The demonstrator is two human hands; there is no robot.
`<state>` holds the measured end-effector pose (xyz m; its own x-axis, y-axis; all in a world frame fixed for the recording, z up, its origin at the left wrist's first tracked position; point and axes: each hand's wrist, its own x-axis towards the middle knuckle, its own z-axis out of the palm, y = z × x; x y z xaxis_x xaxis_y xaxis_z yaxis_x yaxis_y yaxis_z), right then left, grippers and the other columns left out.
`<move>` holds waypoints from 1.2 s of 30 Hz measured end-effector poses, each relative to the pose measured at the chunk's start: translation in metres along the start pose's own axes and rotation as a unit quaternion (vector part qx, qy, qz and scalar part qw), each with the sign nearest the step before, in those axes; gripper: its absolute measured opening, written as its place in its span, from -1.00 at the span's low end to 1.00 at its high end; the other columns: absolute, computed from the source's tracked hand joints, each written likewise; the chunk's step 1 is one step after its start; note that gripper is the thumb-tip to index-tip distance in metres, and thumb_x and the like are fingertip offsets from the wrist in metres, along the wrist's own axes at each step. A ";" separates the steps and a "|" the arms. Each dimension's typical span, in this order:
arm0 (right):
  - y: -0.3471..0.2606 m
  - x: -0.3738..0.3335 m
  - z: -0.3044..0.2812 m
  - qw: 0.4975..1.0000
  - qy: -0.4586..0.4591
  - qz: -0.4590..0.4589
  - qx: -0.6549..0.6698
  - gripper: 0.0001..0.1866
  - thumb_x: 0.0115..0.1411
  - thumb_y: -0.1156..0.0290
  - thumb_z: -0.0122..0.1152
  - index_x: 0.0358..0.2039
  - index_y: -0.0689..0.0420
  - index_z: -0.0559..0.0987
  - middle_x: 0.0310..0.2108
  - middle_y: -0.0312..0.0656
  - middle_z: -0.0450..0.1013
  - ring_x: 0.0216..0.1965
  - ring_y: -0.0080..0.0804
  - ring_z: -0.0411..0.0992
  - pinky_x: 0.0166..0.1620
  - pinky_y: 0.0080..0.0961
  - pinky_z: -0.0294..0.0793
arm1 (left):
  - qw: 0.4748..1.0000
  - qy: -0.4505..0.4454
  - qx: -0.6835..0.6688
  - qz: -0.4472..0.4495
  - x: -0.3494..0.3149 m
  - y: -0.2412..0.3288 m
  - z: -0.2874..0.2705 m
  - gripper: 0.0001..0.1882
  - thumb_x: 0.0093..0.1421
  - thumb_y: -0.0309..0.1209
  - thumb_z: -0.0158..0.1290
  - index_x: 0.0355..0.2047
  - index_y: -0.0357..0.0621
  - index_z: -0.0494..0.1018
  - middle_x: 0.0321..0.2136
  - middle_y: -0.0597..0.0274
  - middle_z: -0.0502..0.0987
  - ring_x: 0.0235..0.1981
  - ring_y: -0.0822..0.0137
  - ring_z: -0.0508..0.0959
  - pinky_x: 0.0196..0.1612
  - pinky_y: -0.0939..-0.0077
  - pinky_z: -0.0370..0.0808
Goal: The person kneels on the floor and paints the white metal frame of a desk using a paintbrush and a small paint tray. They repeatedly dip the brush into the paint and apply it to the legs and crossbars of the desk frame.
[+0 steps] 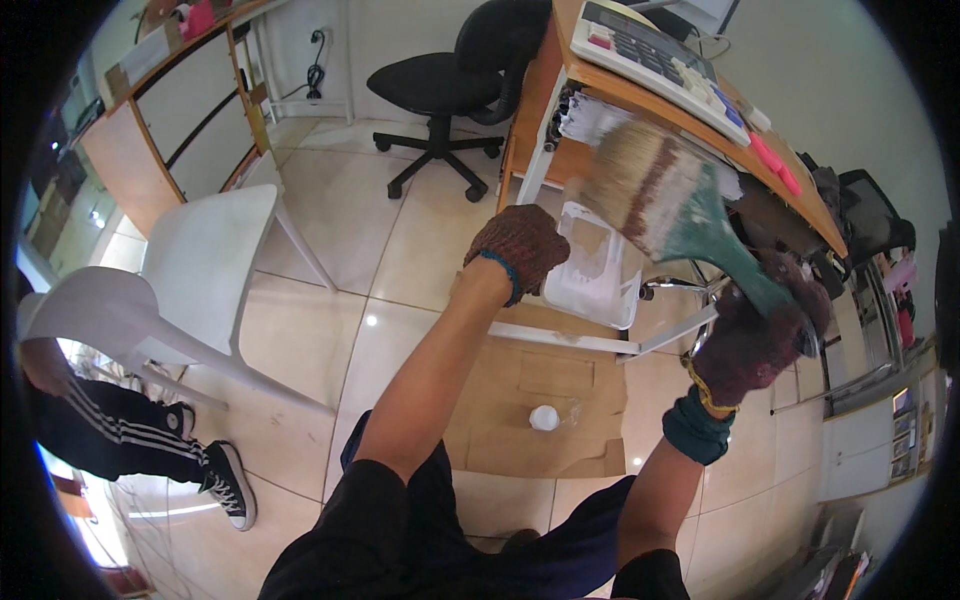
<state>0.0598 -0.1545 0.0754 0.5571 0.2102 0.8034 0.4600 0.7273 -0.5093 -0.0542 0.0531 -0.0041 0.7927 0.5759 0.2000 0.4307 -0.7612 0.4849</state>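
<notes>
My right hand (pixel 755 340), in a dark maroon knit glove, is closed around the green handle of a wide paintbrush (pixel 700 205). The brush's pale bristles point up and left, in front of the desk. My left hand (pixel 520 248), in a brown knit glove with a teal cuff edge, is closed at the left rim of a white plastic tub (pixel 605 313). Its fingertips are turned away from view. Inside the tub lie a whitish, paint-like coating and a beige patch. The bristles are above the tub's far right side and cover part of it.
A wooden desk (pixel 640 85) holds a large calculator (pixel 650 62) and a pink marker (pixel 775 165). Brown cardboard (pixel 490 420) with a small white round container (pixel 544 417) lies on the floor. A black swivel chair (pixel 430 85), a white chair (pixel 205 250) and another person's leg (pixel 130 430) are leftward.
</notes>
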 end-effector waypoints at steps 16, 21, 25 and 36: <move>0.007 -0.003 0.032 0.999 0.022 -0.009 -0.025 -0.61 0.11 0.10 0.17 -0.14 0.00 0.33 -0.22 -0.12 0.43 -0.20 -0.34 0.44 -0.43 -0.62 0.51 | 0.994 -0.007 0.095 0.062 0.008 -0.009 0.016 -0.81 -0.19 -0.39 0.18 -0.49 -0.10 0.51 -0.45 0.01 0.51 -0.31 -0.01 0.55 -0.32 0.18 0.52; 0.014 0.001 0.030 0.996 0.045 -0.013 -0.069 -0.60 0.13 0.11 0.14 -0.10 0.02 0.32 -0.20 -0.11 0.43 -0.19 -0.31 0.45 -0.40 -0.58 0.53 | 0.996 -0.006 0.071 0.052 0.006 -0.014 0.015 -0.84 -0.16 -0.41 0.15 -0.48 -0.11 0.50 -0.45 -0.01 0.50 -0.31 -0.02 0.55 -0.32 0.18 0.52; 0.012 0.005 0.018 0.994 0.077 -0.046 -0.062 -0.56 0.05 0.10 0.24 -0.16 0.03 0.35 -0.30 -0.02 0.48 -0.47 -0.32 0.47 -0.63 -0.60 0.45 | 0.999 -0.014 0.034 0.027 0.006 -0.011 0.012 -0.83 -0.09 -0.35 0.08 -0.51 -0.18 0.51 -0.47 -0.06 0.52 -0.34 -0.01 0.56 -0.30 0.19 0.51; 0.014 0.005 0.007 0.993 0.057 -0.026 -0.103 -0.61 0.13 0.14 0.13 -0.09 0.02 0.32 -0.20 -0.07 0.43 -0.22 -0.29 0.45 -0.42 -0.55 0.52 | 1.000 -0.004 0.017 -0.003 0.011 -0.012 0.017 -0.67 0.00 -0.25 -0.03 -0.50 -0.32 0.53 -0.43 -0.18 0.54 -0.36 -0.05 0.57 -0.24 0.19 0.50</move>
<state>0.0645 -0.1390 0.0744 0.5990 0.0920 0.7954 0.6151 0.5832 -0.5307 -0.0439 0.0633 -0.0220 0.7940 0.5775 0.1899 0.4495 -0.7680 0.4563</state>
